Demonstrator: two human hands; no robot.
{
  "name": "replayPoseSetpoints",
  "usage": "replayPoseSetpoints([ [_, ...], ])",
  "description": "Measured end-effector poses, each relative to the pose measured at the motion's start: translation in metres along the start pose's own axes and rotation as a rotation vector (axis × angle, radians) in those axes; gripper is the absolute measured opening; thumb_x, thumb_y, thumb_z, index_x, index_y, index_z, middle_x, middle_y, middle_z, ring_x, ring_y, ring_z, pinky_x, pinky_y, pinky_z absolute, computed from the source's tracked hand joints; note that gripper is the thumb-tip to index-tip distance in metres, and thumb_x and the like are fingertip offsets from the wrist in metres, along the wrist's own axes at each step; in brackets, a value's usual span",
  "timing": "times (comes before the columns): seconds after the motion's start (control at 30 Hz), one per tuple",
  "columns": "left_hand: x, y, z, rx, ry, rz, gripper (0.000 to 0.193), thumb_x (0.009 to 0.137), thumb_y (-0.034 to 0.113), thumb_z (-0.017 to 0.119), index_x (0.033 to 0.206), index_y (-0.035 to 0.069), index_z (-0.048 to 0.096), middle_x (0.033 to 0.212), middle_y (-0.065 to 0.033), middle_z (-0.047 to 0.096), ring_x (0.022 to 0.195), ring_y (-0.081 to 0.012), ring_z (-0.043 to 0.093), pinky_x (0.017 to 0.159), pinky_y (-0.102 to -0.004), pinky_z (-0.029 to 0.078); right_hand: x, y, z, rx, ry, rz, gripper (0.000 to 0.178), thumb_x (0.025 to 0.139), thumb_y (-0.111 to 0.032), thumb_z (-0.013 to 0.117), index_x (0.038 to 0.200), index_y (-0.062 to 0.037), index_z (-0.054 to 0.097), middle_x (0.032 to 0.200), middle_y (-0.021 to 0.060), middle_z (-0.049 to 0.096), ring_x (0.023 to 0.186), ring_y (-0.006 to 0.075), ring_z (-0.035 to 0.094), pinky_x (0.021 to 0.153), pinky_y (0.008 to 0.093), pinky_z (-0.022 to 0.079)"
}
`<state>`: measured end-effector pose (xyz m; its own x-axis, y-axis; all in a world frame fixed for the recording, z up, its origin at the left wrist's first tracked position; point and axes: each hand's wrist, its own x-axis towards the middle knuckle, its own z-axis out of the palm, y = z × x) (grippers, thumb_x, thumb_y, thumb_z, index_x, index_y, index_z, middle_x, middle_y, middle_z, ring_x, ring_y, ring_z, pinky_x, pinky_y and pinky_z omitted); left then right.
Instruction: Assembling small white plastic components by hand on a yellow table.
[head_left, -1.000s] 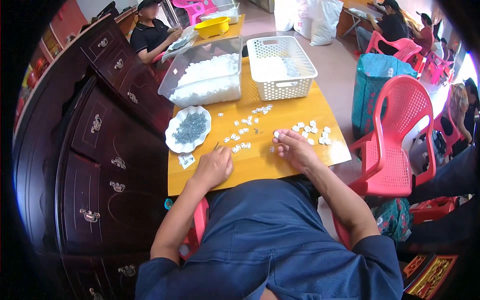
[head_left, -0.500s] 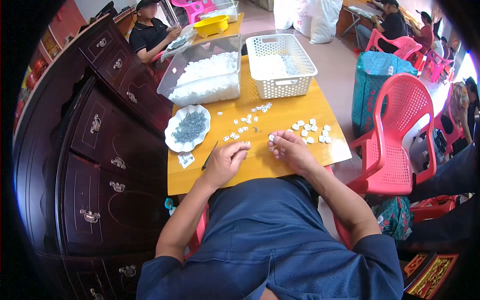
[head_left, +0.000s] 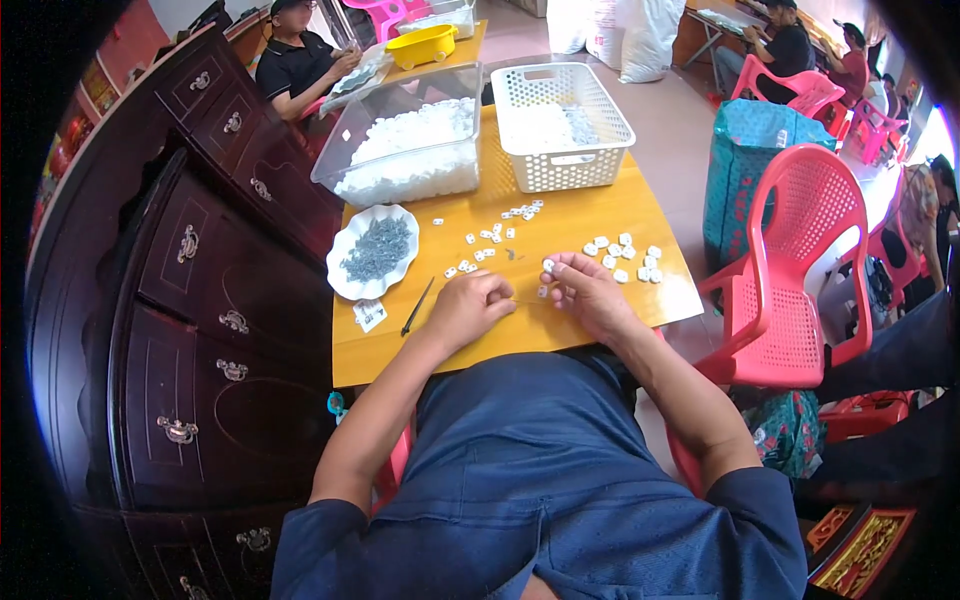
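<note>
My right hand pinches a small white plastic piece between thumb and fingertips, above the yellow wooden table. A second small white piece shows just under those fingers. To its left, my left hand rests low over the table with its fingers curled inward; whatever its fingertips hold is hidden. Small white pieces lie scattered beyond my left hand. A group of rounder white pieces sits to the right of my right hand. A thin dark pointed tool lies beside my left wrist.
A scalloped white plate holds small grey parts, with a printed slip below it. Farther back stand a clear bin of white pieces and a white perforated basket. A pink chair is at right, dark drawers at left.
My left hand has shifted slightly right and its fingers have turned inward, uncovering more of the dark tool. My right hand still pinches the white piece, almost in place.
</note>
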<state>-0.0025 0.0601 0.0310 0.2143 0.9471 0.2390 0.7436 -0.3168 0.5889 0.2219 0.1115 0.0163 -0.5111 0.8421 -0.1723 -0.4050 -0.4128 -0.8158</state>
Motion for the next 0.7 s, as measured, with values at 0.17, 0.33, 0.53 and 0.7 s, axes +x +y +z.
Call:
replayPoseSetpoints([
  [0.17, 0.009, 0.002, 0.002, 0.122, -0.108, 0.045, 0.014, 0.083, 0.019, 0.07, 0.085, 0.006, 0.07, 0.081, -0.0128, 0.068, 0.078, -0.0323, 0.068, 0.07, -0.0441, 0.054, 0.0, -0.001, 0.002, -0.002, 0.008, 0.01, 0.016, 0.101, -0.015, 0.059, 0.112, -0.0046, 0.062, 0.095, 0.0038, 0.066, 0.073, 0.009, 0.06, 0.069, 0.0224, 0.049],
  [0.33, 0.012, 0.007, 0.003, 0.275, -0.14, 0.179, 0.012, 0.083, 0.015, 0.064, 0.08, 0.004, 0.063, 0.081, -0.0149, 0.067, 0.078, -0.035, 0.067, 0.07, -0.0459, 0.054, 0.002, 0.0, -0.001, -0.026, 0.004, -0.006, 0.015, 0.101, -0.014, 0.058, 0.112, -0.0049, 0.062, 0.095, 0.0039, 0.067, 0.073, 0.0089, 0.06, 0.069, 0.0222, 0.049],
  [0.53, -0.005, 0.007, 0.001, 0.235, -0.096, 0.28, 0.008, 0.082, 0.009, 0.062, 0.082, 0.004, 0.055, 0.076, -0.0149, 0.064, 0.069, -0.0355, 0.064, 0.063, -0.0452, 0.052, -0.002, -0.003, 0.003, -0.004, 0.027, -0.001, 0.015, 0.101, -0.014, 0.059, 0.112, -0.0051, 0.062, 0.095, 0.0037, 0.067, 0.073, 0.0086, 0.059, 0.069, 0.0216, 0.049],
  [0.7, -0.016, 0.028, -0.012, -0.028, -0.047, 0.122, 0.009, 0.085, 0.007, 0.061, 0.091, 0.002, 0.056, 0.075, -0.0142, 0.063, 0.065, -0.034, 0.063, 0.061, -0.0425, 0.05, 0.0, 0.0, 0.001, -0.035, 0.023, -0.013, 0.015, 0.101, -0.013, 0.058, 0.113, -0.0049, 0.062, 0.094, 0.0032, 0.067, 0.073, 0.008, 0.059, 0.069, 0.0213, 0.049],
])
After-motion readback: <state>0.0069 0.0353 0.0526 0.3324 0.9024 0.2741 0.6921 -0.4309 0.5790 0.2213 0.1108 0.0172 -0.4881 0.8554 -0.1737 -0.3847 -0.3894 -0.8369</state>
